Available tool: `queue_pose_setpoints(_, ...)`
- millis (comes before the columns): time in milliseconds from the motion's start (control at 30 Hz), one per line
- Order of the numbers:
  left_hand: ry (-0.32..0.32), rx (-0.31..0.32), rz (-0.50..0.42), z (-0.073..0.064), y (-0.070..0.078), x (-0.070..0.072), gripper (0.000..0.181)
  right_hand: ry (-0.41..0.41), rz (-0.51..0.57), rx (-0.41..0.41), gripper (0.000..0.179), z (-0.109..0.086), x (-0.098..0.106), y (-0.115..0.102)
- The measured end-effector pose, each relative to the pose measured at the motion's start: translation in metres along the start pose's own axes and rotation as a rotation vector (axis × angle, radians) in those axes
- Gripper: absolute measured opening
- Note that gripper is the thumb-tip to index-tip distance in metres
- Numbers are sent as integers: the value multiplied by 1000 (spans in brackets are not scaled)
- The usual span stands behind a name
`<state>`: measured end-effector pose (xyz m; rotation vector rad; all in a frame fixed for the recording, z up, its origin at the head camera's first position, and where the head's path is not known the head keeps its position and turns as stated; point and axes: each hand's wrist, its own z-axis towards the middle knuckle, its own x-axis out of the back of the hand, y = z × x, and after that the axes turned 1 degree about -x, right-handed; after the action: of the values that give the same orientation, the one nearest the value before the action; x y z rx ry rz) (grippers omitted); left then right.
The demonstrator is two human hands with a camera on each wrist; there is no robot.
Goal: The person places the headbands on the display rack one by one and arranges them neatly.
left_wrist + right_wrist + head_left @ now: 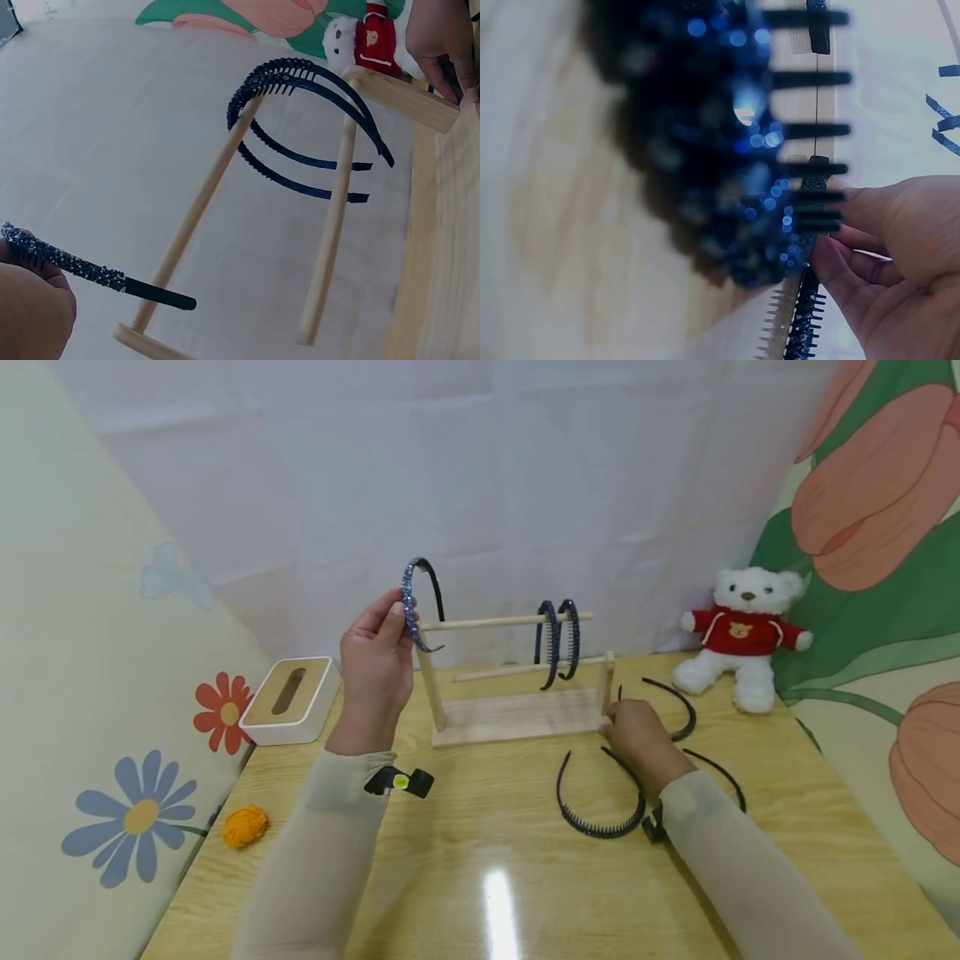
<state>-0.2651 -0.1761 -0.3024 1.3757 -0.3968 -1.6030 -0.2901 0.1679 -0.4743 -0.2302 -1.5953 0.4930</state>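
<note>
1. Here's the left hand (378, 643), up at the rack's left end, pinching a blue sequined headband (409, 602) between thumb and fingers.
2. That headband stands roughly upright at the left end of the upper rod (487, 622); whether it touches the wood, I can't tell.
3. The wooden rack (517, 717) carries a flat base, two posts and two rods: the upper from the left post, the lower rod (495, 673) from the right.
4. Over on the right half of the upper rod, two dark-blue hung headbands (553, 643) sit side by side, comb teeth inward.
5. Down low, the right hand (641, 735) is at the base's right end, fingers bent; whether they pinch the base or a headband's end, I can't tell.
6. Around it on the table (465, 843): a front headband (600, 833) nearer the person, a back headband (692, 718) partly hidden behind the hand, and an outer headband (729, 777) beyond the wrist.
7. Far right, a white teddy bear (746, 635) in a red sweater sits against the tulip-patterned panel (855, 510).
8. Across on the left, a white tissue box (288, 717) with a wood-look lid, and nearer, an orange yarn ball (245, 826).
</note>
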Motion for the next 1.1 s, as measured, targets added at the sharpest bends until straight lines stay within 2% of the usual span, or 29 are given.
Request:
queue_pose_setpoints(167, 2, 8, 40, -8, -21, 6, 33, 9, 3, 0, 20, 0, 0, 0)
queue_pose_setpoints(367, 46, 43, 77, -19, -44, 12, 29, 9, 10, 7, 20, 0, 0, 1)
queue_pose_setpoints(567, 59, 84, 69, -27, -61, 15, 29, -4, 17, 2, 22, 0, 0, 3)
queue_pose_setpoints(733, 45, 109, 96, -32, -79, 9, 21, 6, 18, -2, 20, 1, -1, 5)
queue_pose_setpoints(933, 11, 162, 185, -37, -98, -3, 31, 12, 6, -8, 20, 4, -4, 6)
queue_pose_setpoints(1100, -29, 160, 211, -39, -111, -13, 30, 6, -2, -20, 23, 6, -5, 5)
